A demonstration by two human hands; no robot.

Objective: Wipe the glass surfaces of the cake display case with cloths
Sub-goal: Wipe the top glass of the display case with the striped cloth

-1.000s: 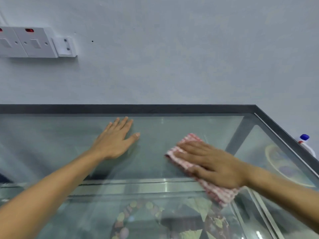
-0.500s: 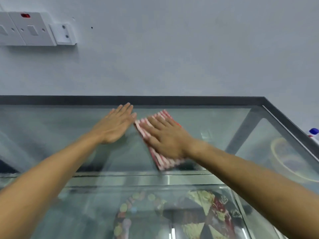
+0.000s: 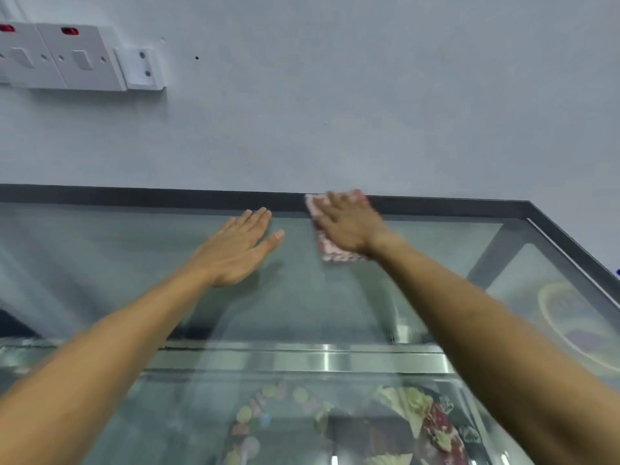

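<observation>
Fingers straight, the right hand (image 3: 349,226) pressed a red-checked woven cloth (image 3: 332,251) flat at the far edge of the display case's smooth glass top (image 3: 335,297); the left hand (image 3: 235,253) lay flat beside it, holding nothing.

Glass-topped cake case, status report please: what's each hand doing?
Left hand flat on clear glass top. Right hand presses red-and-white checked cloth at dark back rim. Nothing in the way.

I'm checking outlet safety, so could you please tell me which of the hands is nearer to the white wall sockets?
Left. The left hand lies flat on the glass below and right of the white wall sockets; the right hand is farther right.
</observation>
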